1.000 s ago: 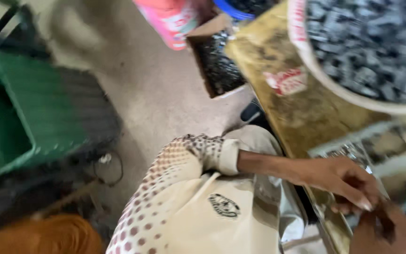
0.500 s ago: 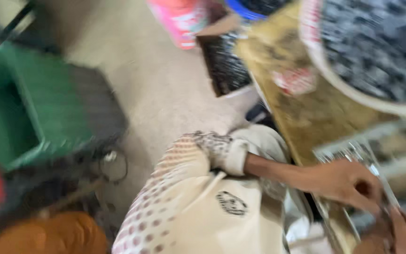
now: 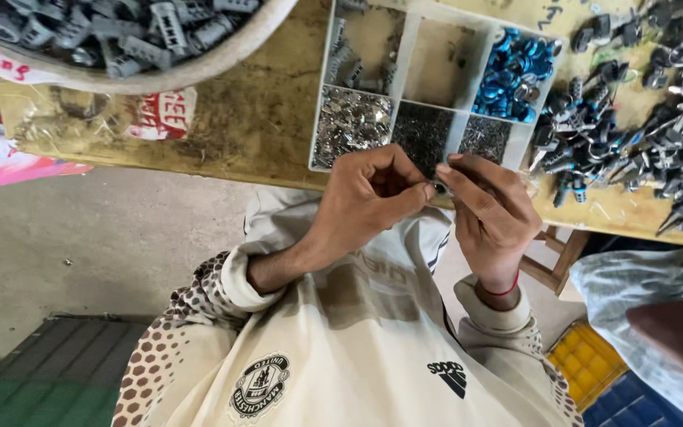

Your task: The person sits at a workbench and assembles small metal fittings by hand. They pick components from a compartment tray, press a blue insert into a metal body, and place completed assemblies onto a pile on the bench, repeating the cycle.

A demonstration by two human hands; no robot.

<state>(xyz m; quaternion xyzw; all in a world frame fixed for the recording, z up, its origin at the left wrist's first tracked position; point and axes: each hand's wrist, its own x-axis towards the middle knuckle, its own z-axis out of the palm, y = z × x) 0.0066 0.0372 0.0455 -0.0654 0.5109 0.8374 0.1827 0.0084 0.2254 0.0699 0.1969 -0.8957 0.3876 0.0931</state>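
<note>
Both hands pinch one tiny metal part [image 3: 439, 187] between their fingertips, with the left hand [image 3: 369, 202] and the right hand [image 3: 493, 215] touching at the tips, just over the near edge of the clear plastic sorting tray [image 3: 416, 95]. That tray sits on the yellow-brown table [image 3: 254, 119] and holds silver bits, dark bits and blue rings [image 3: 511, 75]. Gray plastic pieces fill a big round bowl [image 3: 120, 79] nearby, and more dark parts [image 3: 634, 111] lie in a pile beside the tray.

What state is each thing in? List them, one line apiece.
Left hand: fingers curled, pinching a tiny part.
Right hand: fingertips meeting the left's.
Compartment tray: open, sections partly filled.
Blue rings: heaped in one section.
Big bowl: full of grey pieces.
</note>
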